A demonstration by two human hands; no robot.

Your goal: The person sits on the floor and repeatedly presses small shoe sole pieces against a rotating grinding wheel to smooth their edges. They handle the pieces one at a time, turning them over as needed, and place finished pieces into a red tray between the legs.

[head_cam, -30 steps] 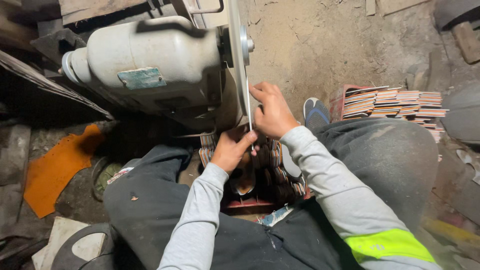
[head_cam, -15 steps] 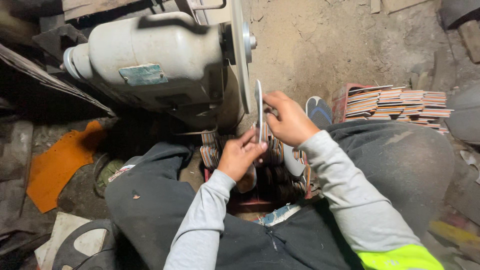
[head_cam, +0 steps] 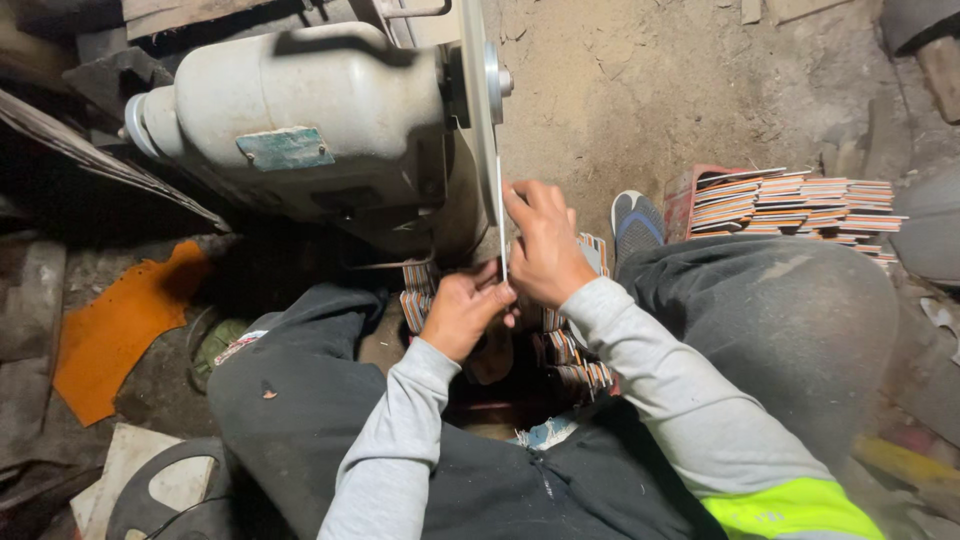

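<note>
I sit low, knees apart in dark trousers, grey sleeves reaching forward. My left hand (head_cam: 462, 312) pinches the lower end of a thin flat strip (head_cam: 501, 222), fingers closed on it. My right hand (head_cam: 543, 245) grips the same strip higher up, fingers wrapped along its edge. The strip stands upright, edge-on, right against the rim of the grinding disc (head_cam: 478, 90). Between my knees lies a heap of striped flat pieces (head_cam: 572, 352), partly in shadow. The disc is mounted on a pale grey motor housing (head_cam: 300, 110) to the left. Beyond my right knee, a stack of similar striped pieces (head_cam: 795, 205) rests on packed dirt floor (head_cam: 640, 90). An orange scrap (head_cam: 115, 330) lies on the ground at left.
</note>
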